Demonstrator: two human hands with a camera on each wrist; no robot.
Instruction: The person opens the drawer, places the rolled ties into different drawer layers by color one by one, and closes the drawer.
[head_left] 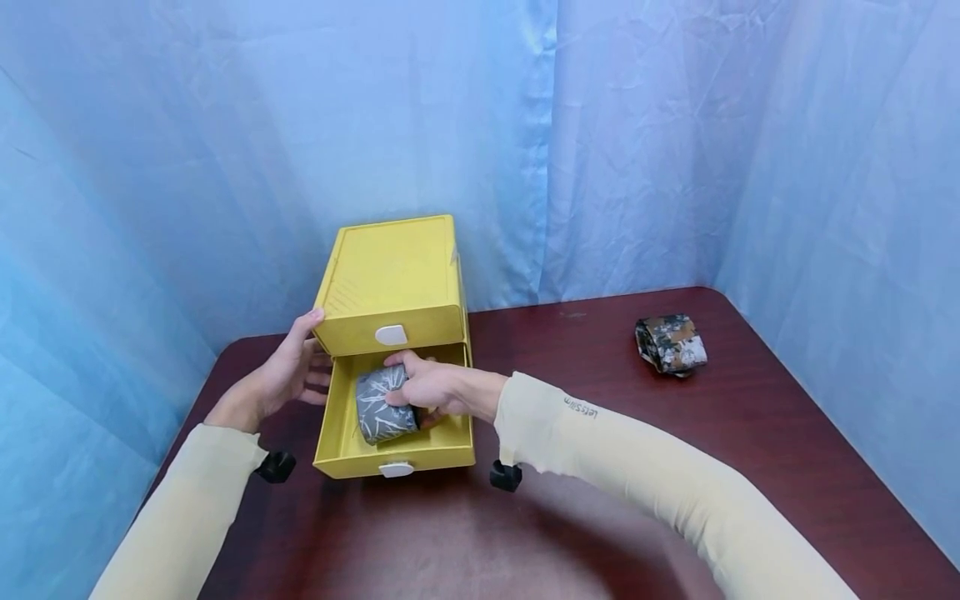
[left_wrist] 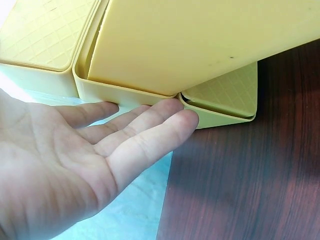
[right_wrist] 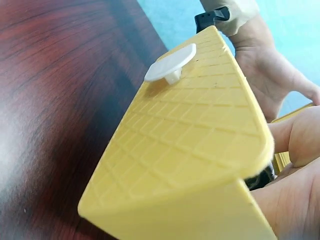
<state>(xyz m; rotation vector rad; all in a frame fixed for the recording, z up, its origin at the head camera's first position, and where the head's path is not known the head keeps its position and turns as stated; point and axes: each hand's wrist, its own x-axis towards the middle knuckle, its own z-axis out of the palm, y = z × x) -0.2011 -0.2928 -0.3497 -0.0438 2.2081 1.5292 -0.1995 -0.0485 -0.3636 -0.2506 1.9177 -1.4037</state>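
A yellow two-drawer box [head_left: 397,267] stands on the table, its lower drawer [head_left: 341,417] pulled out. In that drawer lies a folded grey cloth [head_left: 378,408] with a white leaf-like pattern. My right hand [head_left: 435,387] reaches into the drawer and grips the cloth at its right side, thumb on top. My left hand [head_left: 288,371] rests against the box's left side, thumb at the upper front corner. In the left wrist view the left hand's fingers [left_wrist: 150,142] are extended along the yellow wall. The right wrist view shows the drawer front with its white handle [right_wrist: 172,64]; the cloth is mostly hidden there.
A folded camouflage-patterned cloth [head_left: 671,343] lies at the right of the dark red table [head_left: 585,383]. The upper drawer, with a white handle [head_left: 391,335], is closed. Blue curtains [head_left: 480,150] hang behind and at both sides.
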